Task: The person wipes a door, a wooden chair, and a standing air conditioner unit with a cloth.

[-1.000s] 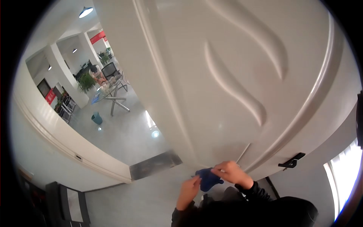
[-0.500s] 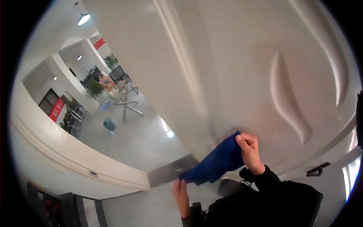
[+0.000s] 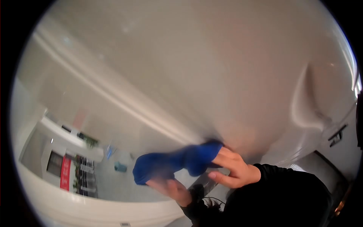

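Note:
A blue cloth (image 3: 170,162) is stretched between my two hands, close to the white door panel (image 3: 211,75). My left hand (image 3: 172,189) has its fingers under the cloth's left end, and they are partly hidden and blurred. At the cloth's right end, my right hand (image 3: 235,170) has its fingertips covered by the fabric, with the thumb apart below it. The cloth's right part touches or nearly touches the door.
Through the doorway at lower left are a teal bin (image 3: 120,167), a red banner (image 3: 65,173) and dark chairs (image 3: 86,176). A black door handle (image 3: 337,135) is at the right. The pale door frame (image 3: 113,212) curves along the bottom left.
The cloth has come up from low by my body, spread out, and moved left along the door with both hands. The view has turned and the door now fills more of it.

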Demonstrator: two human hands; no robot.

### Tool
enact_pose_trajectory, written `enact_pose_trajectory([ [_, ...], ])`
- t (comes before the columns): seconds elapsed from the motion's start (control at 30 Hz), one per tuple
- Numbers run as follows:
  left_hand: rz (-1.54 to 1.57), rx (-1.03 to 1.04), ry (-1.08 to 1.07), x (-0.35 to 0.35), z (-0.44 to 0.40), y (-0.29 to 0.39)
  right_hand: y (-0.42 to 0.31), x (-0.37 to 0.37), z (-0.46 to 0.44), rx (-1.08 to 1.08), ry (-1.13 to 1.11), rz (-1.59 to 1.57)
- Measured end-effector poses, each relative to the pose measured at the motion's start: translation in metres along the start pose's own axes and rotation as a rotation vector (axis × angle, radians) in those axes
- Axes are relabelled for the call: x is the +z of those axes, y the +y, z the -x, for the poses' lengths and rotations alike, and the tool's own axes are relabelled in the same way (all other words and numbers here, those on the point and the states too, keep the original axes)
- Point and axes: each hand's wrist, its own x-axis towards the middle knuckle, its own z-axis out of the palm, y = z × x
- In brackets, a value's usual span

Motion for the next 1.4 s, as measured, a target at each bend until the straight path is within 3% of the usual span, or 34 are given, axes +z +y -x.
enact_pose_trajectory([
  [0.07, -0.032, -0.073, -0.038, 0.002, -0.004, -0.011, -0.002, 0.006, -0.004, -0.083, 0.000, 0.082],
  [0.13, -0.378, 0.012, 0.016, 0.002, -0.005, -0.020, -0.003, 0.016, -0.010, -0.141, 0.080, 0.192],
  [0.3, -0.425, 0.198, -0.098, -0.022, -0.012, -0.047, -0.005, 0.034, -0.022, -0.226, 0.272, 0.414],
  [0.4, -0.279, 0.070, -0.100, -0.017, 0.014, -0.066, 0.011, 0.034, -0.005, -0.237, 0.374, 0.639],
  [0.47, -0.396, 0.145, -0.209, -0.016, 0.035, -0.081, 0.023, 0.032, 0.022, -0.180, 0.401, 0.743],
  [0.53, -1.166, 0.723, -0.345, -0.008, 0.047, -0.092, 0.029, 0.030, 0.036, -0.129, 0.413, 0.853],
  [0.57, -0.874, 0.474, -0.363, -0.016, 0.068, -0.113, 0.032, 0.030, 0.042, -0.096, 0.443, 0.892],
  [0.6, -0.854, 0.458, -0.380, -0.027, 0.088, -0.135, 0.033, 0.032, 0.048, -0.062, 0.469, 0.928],
  [0.67, -0.878, 0.220, -0.545, -0.045, 0.122, -0.169, 0.038, 0.035, 0.068, 0.010, 0.462, 0.975],
  [0.7, -1.289, 0.413, -0.786, -0.048, 0.127, -0.173, 0.041, 0.038, 0.077, 0.063, 0.464, 1.041],
  [0.73, -1.281, 0.413, -0.798, -0.051, 0.134, -0.175, 0.044, 0.041, 0.085, 0.112, 0.465, 1.101],
  [0.8, -0.797, 0.159, -0.661, -0.050, 0.147, -0.180, 0.058, 0.049, 0.115, 0.158, 0.465, 1.157],
  [0.93, -0.571, 0.193, -0.830, -0.049, 0.115, -0.175, 0.058, 0.063, 0.124, 0.374, 0.513, 1.192],
  [0.97, -0.546, 0.334, -0.808, -0.051, 0.098, -0.172, 0.053, 0.065, 0.106, 0.310, 0.552, 1.211],
  [1.07, -0.654, 0.445, -0.702, -0.044, 0.053, -0.151, 0.044, 0.062, 0.056, 0.103, 0.614, 1.320],
  [1.13, -0.426, 0.286, -0.568, -0.038, 0.039, -0.146, 0.039, 0.061, 0.026, -0.018, 0.621, 1.383],
  [1.17, -0.290, 0.170, -0.600, -0.036, 0.029, -0.136, 0.037, 0.061, 0.015, -0.008, 0.623, 1.380],
  [1.2, -0.292, 0.166, -0.603, -0.033, 0.028, -0.131, 0.035, 0.062, 0.006, -0.067, 0.596, 1.409],
  [1.27, -0.140, -0.029, -0.461, -0.024, 0.039, -0.117, 0.035, 0.062, 0.004, -0.129, 0.564, 1.438],
  [1.33, -0.264, -0.064, -0.434, -0.024, 0.062, -0.110, 0.037, 0.060, 0.018, -0.096, 0.494, 1.445],
  [1.4, -0.633, -0.182, -0.645, -0.037, 0.089, -0.133, 0.043, 0.061, 0.040, -0.073, 0.494, 1.402],
])
